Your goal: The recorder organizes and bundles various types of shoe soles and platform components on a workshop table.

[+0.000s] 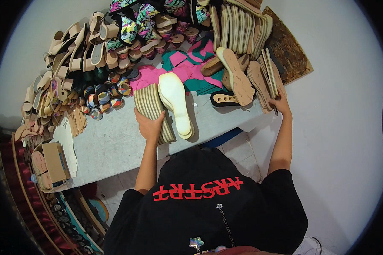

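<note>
Near the table's front edge, my left hand (150, 126) is closed round a stack of cream-and-tan layered shoe soles (149, 98), thumb on its right side and fingers on its left. Right beside that stack lies a pale cream sole pair (173, 100), one on top of the other, heel end toward me. At the table's right end, my right hand (281, 103) grips the lower ends of a bundle of thin tan insoles (271, 74) standing on edge. Left of that bundle are a tan insole (256, 83), a thick tan sole (236, 76) and a black-edged sole with round holes (230, 98).
Pink and green cut material (174, 70) lies mid-table. Heeled sandals (89, 46) and colourful patterned uppers (136, 25) pile up at the back left. More soles (240, 32) stand in rows behind. A cardboard box (56, 160) sits at the left corner; a white wall (336, 106) borders the right.
</note>
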{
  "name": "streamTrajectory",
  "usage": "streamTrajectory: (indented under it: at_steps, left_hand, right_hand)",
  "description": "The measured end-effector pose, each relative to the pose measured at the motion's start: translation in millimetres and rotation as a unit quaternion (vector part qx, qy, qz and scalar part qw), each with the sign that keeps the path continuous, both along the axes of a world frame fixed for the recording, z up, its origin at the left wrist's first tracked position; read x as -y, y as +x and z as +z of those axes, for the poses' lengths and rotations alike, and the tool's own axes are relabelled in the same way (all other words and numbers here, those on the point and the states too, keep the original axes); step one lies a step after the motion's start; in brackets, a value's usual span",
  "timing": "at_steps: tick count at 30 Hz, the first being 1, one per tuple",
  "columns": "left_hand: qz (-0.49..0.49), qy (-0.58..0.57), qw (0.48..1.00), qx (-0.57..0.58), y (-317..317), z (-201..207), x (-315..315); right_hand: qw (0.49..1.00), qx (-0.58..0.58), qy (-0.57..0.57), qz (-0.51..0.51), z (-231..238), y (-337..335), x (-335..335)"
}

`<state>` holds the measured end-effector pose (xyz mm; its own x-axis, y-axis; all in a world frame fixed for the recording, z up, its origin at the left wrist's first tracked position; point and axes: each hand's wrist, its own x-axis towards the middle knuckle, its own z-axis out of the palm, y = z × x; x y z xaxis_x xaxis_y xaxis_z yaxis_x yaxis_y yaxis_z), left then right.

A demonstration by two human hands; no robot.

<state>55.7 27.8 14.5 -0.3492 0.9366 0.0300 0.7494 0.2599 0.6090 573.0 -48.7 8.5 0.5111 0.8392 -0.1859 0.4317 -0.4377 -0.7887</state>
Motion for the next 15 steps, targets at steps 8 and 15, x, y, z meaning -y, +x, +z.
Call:
streamTrajectory:
  at_steps: [8, 15]
  left_hand:
    - [-0.002, 0.005, 1.000, -0.002, -4.7, -5.5, 0.3]
    - [-0.006, 0.001, 1.000, -0.008, -1.2, -1.3, 0.9]
  right_hand:
    - [0.962, 0.259, -0.010, -0.086, -18.8, -50.3, -8.1]
    - [0.966, 0.242, 0.055, -0.070, -30.5, -31.6, -11.9]
